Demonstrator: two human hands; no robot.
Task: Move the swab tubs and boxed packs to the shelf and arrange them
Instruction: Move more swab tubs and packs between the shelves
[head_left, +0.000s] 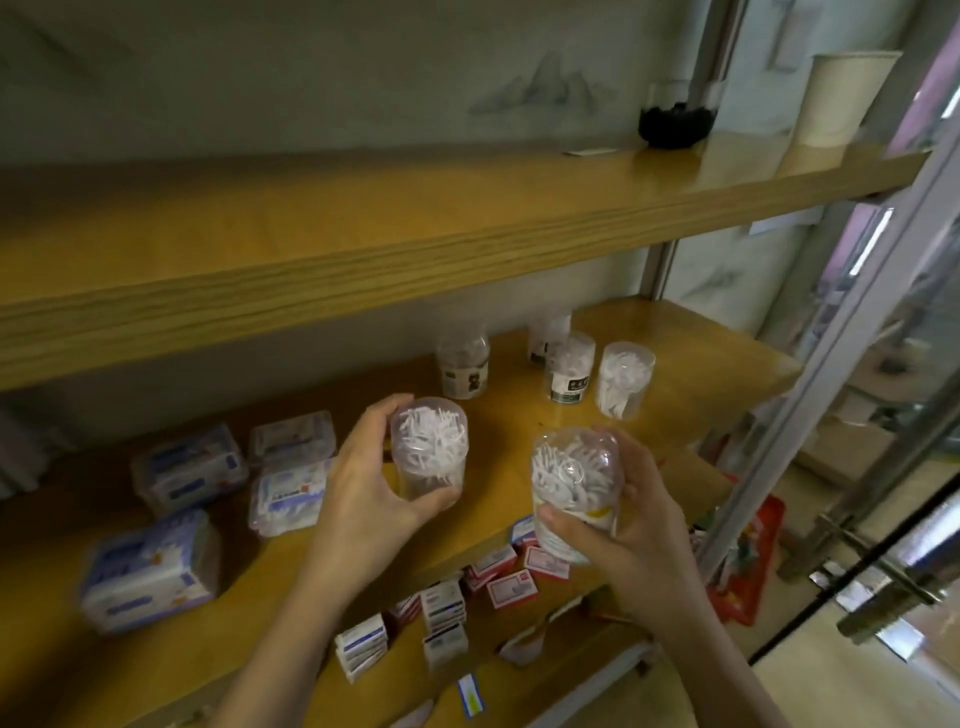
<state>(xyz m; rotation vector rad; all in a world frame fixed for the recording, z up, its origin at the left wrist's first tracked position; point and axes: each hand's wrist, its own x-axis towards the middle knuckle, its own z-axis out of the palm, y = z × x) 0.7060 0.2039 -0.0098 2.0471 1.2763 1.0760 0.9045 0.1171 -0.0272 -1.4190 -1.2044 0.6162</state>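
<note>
My left hand (363, 488) grips a clear round swab tub (429, 447), held upright just over the middle wooden shelf (691, 384). My right hand (639, 525) holds a second clear swab tub (571, 478), tilted toward me, out past the shelf's front edge. Several more swab tubs stand at the back right of the shelf, among them a labelled tub (464, 366), another labelled tub (569, 374) and a plain tub (623, 379). Several boxed packs in clear plastic lie on the left of the shelf, such as a blue-and-white pack (150, 569) and another pack (288, 496).
A thick upper shelf (311, 249) overhangs closely and carries a dark bowl (672, 124) and a paper cup (841, 98). Several small red and white cartons (441, 608) lie on a lower level. A metal frame post (831, 374) and a glass door handle (883, 566) stand to the right.
</note>
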